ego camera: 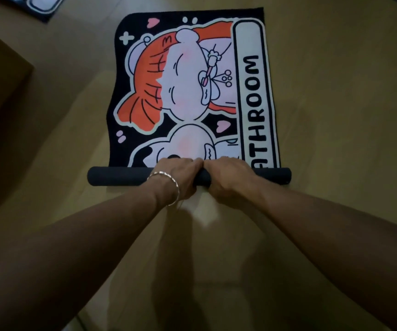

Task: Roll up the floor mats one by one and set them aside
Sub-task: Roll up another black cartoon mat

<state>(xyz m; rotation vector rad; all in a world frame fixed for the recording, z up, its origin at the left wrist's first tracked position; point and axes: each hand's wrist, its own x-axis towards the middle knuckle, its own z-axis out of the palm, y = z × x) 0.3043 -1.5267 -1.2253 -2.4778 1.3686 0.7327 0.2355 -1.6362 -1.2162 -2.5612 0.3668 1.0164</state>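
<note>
Bathroom mat [187, 91] lay flat on the floor [336, 115], running toward 12 o'clock from its thin rolled end [116, 177], which the left hand [180, 175] and right hand [227, 175] both gripped mid-width; it looked soft, light and floppy, so wider-spaced hands would probably keep the roll even.

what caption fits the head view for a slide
Left hand and right hand grip the rolled near end of a cartoon bathroom mat.

Gripping the dark roll [116, 176] at the near end of the floor mat [187, 91] with left hand [180, 174] and right hand [226, 173], side by side, fingers curled over. Wearing a bracelet [168, 185] on the left wrist. Lying flat beyond, print up, on the floor [336, 115].
</note>
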